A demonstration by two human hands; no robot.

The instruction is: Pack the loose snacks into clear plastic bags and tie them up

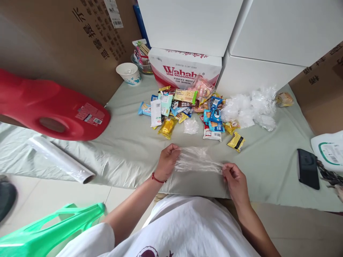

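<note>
A thin, crinkled piece of clear plastic film [198, 159] is stretched sideways between my two hands, just above the cloth-covered table. My left hand [167, 162] pinches its left end. At the other end, my right hand [236, 180] grips a gathered corner between thumb and fingers. Just beyond the film lies a small folded clear plastic packet [190, 126]. Behind that is a pile of wrapped snacks [184, 101], with a yellow-and-black snack packet [236, 142] apart at its right front. Crumpled clear plastic clumps [246, 107] are heaped right of the pile.
A Wahaha water carton [184, 69] stands behind the snacks, beside a paper cup [128, 74]. To the left are a red jug [53, 107] and a white roll [61, 159]. A dark phone [308, 168] lies right. A green plastic stool [53, 228] is on the floor.
</note>
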